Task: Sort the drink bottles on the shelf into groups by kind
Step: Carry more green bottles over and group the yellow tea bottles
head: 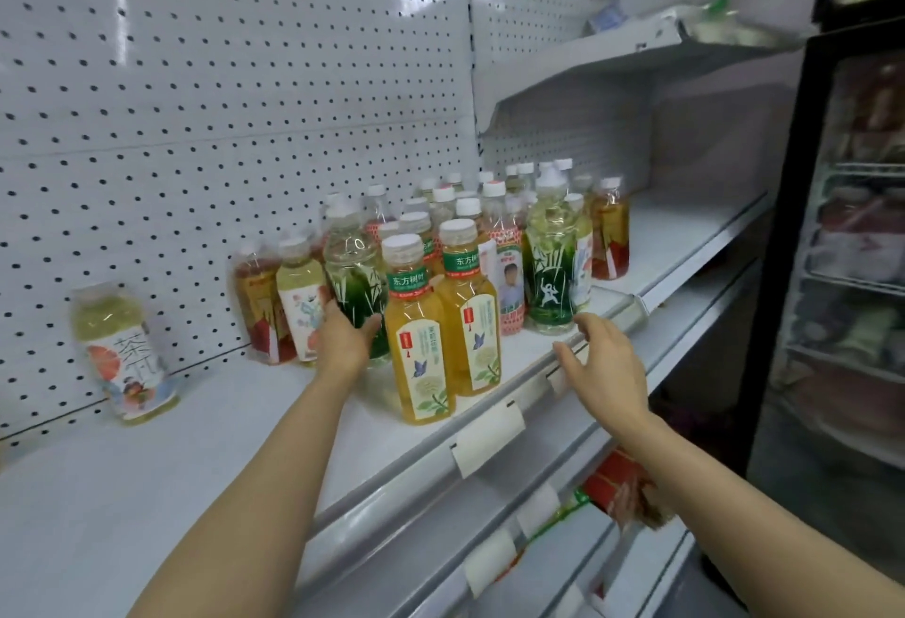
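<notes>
White pegboard shelf (147, 470) of upright drink bottles, left hand (343, 336) gripping green bamboo-print bottle (353, 274), long axis vertical, cap at 12 o'clock, right hand (605, 363) released over shelf edge at 3 o'clock.

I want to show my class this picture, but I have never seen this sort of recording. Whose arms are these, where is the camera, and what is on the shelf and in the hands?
There is no machine here: a person wears a wide-angle camera on the head, so you look forward and down along their own two bare arms. In front is a white shop shelf with a pegboard back. A mixed cluster of drink bottles stands on it: two yellow tea bottles at the front, green bamboo-print ones, reddish ones. One pale bottle stands alone at the left. The left hand grips a bamboo-print bottle. The right hand hovers open over the shelf edge, holding nothing. A glass-door fridge stands on the right.
</notes>
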A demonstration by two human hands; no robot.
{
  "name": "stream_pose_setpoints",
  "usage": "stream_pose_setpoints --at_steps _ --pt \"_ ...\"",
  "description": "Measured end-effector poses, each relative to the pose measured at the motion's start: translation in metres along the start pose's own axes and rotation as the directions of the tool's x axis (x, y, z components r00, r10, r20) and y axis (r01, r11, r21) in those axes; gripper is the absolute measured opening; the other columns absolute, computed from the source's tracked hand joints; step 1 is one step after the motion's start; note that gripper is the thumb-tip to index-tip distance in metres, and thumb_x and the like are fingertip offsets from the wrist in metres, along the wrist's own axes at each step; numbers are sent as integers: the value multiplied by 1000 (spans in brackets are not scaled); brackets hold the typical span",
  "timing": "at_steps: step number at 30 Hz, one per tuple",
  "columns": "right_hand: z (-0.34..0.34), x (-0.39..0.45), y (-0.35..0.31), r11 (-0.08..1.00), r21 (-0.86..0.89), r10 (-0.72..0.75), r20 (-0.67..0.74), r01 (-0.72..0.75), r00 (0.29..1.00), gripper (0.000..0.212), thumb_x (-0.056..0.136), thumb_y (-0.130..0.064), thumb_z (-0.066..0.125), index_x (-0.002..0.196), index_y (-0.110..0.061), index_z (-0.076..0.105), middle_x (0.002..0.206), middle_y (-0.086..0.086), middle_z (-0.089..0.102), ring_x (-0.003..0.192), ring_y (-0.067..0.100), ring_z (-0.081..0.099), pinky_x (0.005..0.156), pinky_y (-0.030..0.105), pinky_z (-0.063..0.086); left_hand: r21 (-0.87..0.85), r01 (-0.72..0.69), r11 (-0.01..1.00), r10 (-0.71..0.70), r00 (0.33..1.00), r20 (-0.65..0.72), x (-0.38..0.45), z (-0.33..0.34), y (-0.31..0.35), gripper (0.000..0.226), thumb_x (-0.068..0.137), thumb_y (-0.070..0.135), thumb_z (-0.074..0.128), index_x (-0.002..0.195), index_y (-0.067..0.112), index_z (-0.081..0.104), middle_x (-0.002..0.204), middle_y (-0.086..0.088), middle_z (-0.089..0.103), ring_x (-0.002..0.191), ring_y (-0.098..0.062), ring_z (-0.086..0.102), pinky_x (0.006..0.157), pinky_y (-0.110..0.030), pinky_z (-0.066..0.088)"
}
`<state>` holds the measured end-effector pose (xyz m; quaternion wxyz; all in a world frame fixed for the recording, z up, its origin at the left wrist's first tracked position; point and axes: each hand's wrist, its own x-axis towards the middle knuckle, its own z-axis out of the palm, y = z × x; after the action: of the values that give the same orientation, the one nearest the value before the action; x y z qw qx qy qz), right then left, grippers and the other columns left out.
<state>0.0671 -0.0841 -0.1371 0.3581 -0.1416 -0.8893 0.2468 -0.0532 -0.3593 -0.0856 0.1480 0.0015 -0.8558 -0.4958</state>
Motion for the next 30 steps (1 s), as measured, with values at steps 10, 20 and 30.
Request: stream_pose_setpoints --at_steps 10,20,30 --pt "32 73 3 909 386 159 26 -157 987 85 79 -43 75 144 -16 27 143 8 45 130 27 42 104 46 41 -130 84 988 -89 995 -34 11 -2 -7 71 86 26 74 140 13 30 125 -13 61 108 -33 64 92 -53 54" --pt "51 96 6 859 495 108 72 -130 992 79 83 -40 71 146 -17 30 141 8 45 129 26 43 101 44 43 -220 -79 972 -21 908 -418 -34 -31 13 76 70 29 89 126 11 41 114 0 53 99 -17 58 84 -31 49" --pt "5 62 0 797 604 -24 12 12 1000 81 84 -54 62 151 -38 19 150 -8 42 133 14 42 105 47 43 -181 -132 975 -6 791 -612 -83 -47 13 75 70 31 89 124 10 42 110 1 50 99 -17 50 83 -25 39"
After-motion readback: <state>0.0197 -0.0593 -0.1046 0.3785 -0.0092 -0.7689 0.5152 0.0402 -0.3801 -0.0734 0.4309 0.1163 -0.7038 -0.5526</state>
